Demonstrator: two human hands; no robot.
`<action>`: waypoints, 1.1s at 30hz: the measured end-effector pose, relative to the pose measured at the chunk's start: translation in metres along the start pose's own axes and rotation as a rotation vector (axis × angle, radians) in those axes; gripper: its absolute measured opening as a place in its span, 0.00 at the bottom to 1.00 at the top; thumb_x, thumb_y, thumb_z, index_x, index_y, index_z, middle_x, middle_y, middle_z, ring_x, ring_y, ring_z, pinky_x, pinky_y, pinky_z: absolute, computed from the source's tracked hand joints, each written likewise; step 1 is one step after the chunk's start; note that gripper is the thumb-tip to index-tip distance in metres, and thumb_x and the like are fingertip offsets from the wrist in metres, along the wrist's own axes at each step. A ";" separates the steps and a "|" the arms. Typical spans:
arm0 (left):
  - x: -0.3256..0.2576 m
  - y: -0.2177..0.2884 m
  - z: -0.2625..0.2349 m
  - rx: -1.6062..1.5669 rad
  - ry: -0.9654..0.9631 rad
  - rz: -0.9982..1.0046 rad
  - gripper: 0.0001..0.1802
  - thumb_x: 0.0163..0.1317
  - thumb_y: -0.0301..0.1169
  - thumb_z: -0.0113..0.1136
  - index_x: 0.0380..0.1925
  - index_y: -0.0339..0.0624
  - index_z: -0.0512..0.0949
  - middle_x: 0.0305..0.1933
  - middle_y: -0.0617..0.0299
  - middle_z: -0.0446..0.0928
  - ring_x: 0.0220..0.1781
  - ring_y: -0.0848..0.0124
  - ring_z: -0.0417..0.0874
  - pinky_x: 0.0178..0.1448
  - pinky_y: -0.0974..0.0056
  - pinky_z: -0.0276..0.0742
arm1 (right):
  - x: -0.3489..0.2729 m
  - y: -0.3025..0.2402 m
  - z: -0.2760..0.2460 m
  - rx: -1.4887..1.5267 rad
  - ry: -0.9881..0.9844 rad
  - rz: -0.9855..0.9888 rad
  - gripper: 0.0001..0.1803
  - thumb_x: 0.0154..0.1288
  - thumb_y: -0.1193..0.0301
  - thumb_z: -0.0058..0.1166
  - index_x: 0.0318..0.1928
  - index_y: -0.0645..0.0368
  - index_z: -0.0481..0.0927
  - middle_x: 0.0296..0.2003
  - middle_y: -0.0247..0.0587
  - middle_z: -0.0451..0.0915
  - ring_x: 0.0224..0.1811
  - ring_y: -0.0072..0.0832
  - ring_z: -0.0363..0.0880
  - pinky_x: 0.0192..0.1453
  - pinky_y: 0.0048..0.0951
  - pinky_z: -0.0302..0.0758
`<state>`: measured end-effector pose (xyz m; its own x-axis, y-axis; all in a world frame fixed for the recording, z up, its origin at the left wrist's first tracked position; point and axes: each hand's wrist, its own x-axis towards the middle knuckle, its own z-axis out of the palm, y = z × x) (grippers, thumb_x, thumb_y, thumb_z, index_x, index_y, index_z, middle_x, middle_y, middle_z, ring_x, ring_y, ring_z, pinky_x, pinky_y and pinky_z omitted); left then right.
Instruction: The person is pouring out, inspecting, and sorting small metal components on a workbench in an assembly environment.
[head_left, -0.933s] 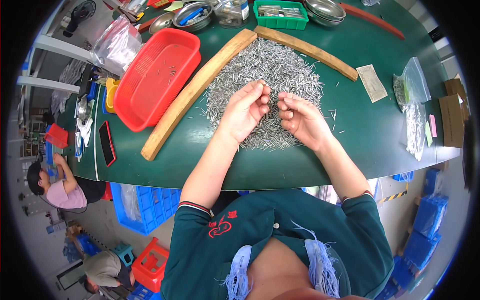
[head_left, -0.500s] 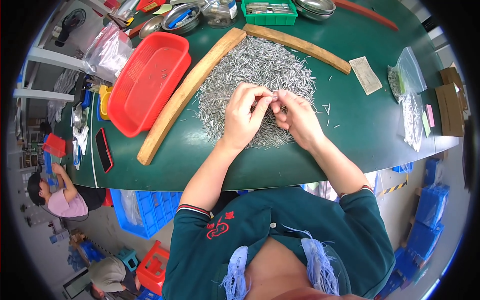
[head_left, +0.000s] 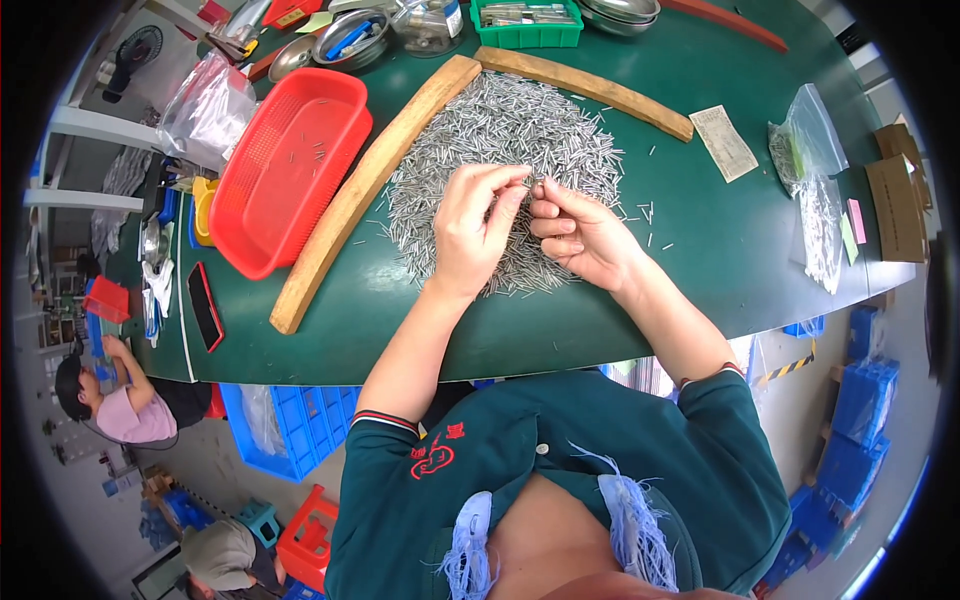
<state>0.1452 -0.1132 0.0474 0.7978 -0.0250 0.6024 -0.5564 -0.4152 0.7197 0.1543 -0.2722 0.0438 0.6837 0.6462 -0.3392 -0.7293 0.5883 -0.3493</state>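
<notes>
A broad heap of small silver metal pins (head_left: 510,120) lies on the green table. Over its near half, my left hand (head_left: 474,222) holds thumb and forefinger together in a pinch; anything between those tips is too small to make out. Close to its right, my right hand (head_left: 585,235) pinches what looks like one small metal pin (head_left: 538,186) between thumb and forefinger, its other fingers curled. A narrow gap separates the two hands' fingertips.
Two wooden bars (head_left: 375,190) border the heap at left and back. Left of them stands a red plastic basket (head_left: 228,215) with a few pins, near a phone (head_left: 206,306). A green bin (head_left: 527,36) is behind; a paper slip (head_left: 723,143) and plastic bags (head_left: 822,230) lie right.
My fingertips, which met around a small pin, have drawn slightly apart. My left hand has shifted a little left, and the right hand's fingers show more fully. The whole view has shifted slightly.
</notes>
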 end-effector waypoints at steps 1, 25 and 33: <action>0.002 -0.003 -0.003 0.074 0.012 0.028 0.06 0.57 0.23 0.59 0.35 0.37 0.79 0.35 0.60 0.75 0.34 0.73 0.76 0.35 0.71 0.72 | 0.000 -0.001 -0.001 0.000 0.001 -0.001 0.08 0.67 0.65 0.48 0.38 0.56 0.71 0.26 0.23 0.65 0.21 0.07 0.57 0.18 0.08 0.53; 0.005 -0.008 -0.009 -0.588 -0.121 -0.592 0.08 0.60 0.29 0.57 0.38 0.40 0.79 0.36 0.68 0.78 0.33 0.82 0.71 0.39 0.75 0.68 | -0.002 0.002 0.010 -0.314 0.095 -0.161 0.10 0.65 0.69 0.51 0.42 0.61 0.74 0.28 0.26 0.69 0.23 0.09 0.61 0.21 0.11 0.57; 0.002 -0.007 -0.003 -0.599 -0.148 -0.591 0.08 0.61 0.30 0.57 0.38 0.40 0.78 0.38 0.68 0.78 0.34 0.83 0.71 0.39 0.76 0.68 | 0.000 0.005 0.004 -0.400 0.080 -0.203 0.11 0.64 0.67 0.53 0.42 0.61 0.74 0.27 0.25 0.69 0.23 0.09 0.60 0.21 0.11 0.57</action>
<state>0.1498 -0.1074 0.0445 0.9946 -0.0912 0.0489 -0.0346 0.1521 0.9878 0.1503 -0.2671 0.0455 0.8233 0.4883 -0.2895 -0.5233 0.4551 -0.7204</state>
